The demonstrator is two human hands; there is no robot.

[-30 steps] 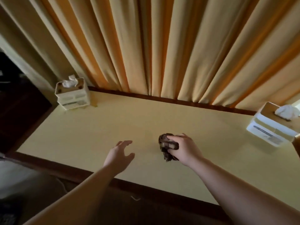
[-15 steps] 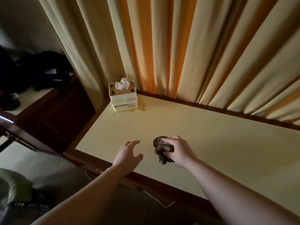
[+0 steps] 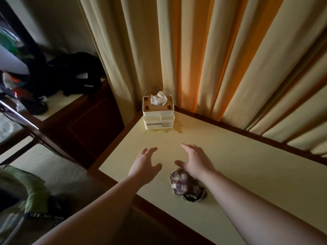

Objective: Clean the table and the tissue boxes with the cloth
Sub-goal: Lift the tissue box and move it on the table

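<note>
Because it is a crumpled wad of checked fabric, the cloth (image 3: 187, 185) looks soft and light and should squash under any grip; bunching it from above with the whole palm seems the best hold. It lies loose on the surface (image 3: 247, 174) at about 6 o'clock, near the front edge, just under the right wrist.

The tissue box (image 3: 158, 113) stands upright at 12 o'clock, in the far corner against the curtain (image 3: 203, 50), well apart from both hands. It appears to be a rigid white plastic holder with a tissue (image 3: 158, 99) puffing from its top; likely light and smooth-sided, so it may slide when wiped. Holding its two side walls seems safest, sparing the fragile tissue. Around its base a faint yellowish stain (image 3: 177, 129) spreads on the surface.

The left hand (image 3: 145, 167) and right hand (image 3: 196, 162) both hover, fingers spread and pointing toward the box, holding nothing.

Counted: one cloth, one tissue box in sight though the task names several, one tissue showing, two hands. At 9 o'clock, a dark bag (image 3: 74, 73) rests on a lower ledge.
</note>
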